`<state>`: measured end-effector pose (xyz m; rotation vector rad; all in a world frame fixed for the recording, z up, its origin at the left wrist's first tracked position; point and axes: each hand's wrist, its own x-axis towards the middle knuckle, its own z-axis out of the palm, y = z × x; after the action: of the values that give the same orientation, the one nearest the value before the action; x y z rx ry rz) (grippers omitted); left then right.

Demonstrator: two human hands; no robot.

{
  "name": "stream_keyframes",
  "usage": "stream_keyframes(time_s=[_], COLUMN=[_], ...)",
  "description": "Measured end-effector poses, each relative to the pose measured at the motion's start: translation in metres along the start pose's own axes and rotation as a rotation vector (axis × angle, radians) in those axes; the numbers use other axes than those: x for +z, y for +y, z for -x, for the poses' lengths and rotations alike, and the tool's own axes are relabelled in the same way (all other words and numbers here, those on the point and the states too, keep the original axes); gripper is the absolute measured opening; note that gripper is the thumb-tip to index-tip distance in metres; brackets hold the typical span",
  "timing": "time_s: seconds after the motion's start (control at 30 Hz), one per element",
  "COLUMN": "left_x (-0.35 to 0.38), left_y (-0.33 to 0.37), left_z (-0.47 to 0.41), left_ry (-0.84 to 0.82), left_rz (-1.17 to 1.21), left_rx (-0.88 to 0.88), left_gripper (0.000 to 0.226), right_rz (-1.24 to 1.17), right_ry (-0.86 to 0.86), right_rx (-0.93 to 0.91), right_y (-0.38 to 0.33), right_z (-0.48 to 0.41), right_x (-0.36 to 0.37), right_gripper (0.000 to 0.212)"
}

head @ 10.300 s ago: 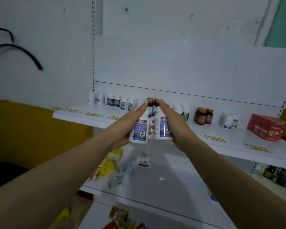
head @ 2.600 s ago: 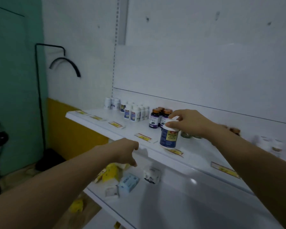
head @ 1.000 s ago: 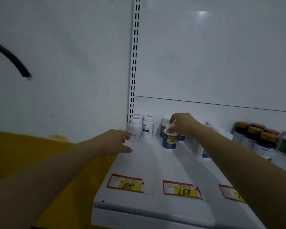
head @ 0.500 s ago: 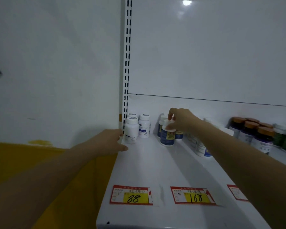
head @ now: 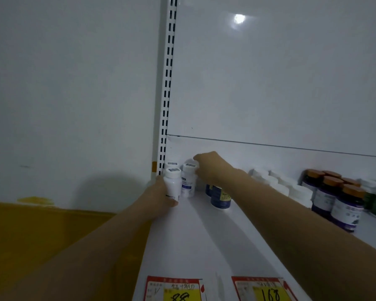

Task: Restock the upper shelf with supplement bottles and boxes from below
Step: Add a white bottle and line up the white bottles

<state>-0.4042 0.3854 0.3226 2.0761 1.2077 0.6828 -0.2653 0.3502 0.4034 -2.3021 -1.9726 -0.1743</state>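
White shelf [head: 204,246]; left grip [head: 159,198] holds white-capped bottle [head: 173,181].

- A shop, by the look of it one selling health supplements.
- A white metal display shelf [head: 204,246] meets a white slotted upright strip [head: 168,83] left of centre.
- Red-and-yellow paper price labels [head: 175,288] along the shelf's front edge at the bottom, handwritten "88" and "168".
- Matching stock in rows at right: white plastic bottles [head: 276,183] and dark orange-capped bottles [head: 343,205].
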Motion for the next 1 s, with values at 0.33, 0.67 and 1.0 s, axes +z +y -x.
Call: stream_keyframes(time_s=[0.33, 0.67, 1.0], left_x=[0.007, 0.010, 0.017], left_y=[-0.011, -0.020, -0.021], left_z=[-0.004, -0.004, 0.000], left_ry=[0.042, 0.060, 0.166], left_rz=[0.044, 0.077, 0.058], left_rx=[0.080, 0.103, 0.076], left_gripper=[0.055, 0.055, 0.045], right_rz=[0.009, 0.027, -0.052], right_ry=[0.002, 0.015, 0.040], right_rx=[0.040, 0.022, 0.022], right_y=[-0.009, -0.009, -0.005], right_z=[-0.015, -0.020, -0.016], right_x=[0.018, 0.018, 0.024], right_gripper=[0.021, 0.027, 0.029])
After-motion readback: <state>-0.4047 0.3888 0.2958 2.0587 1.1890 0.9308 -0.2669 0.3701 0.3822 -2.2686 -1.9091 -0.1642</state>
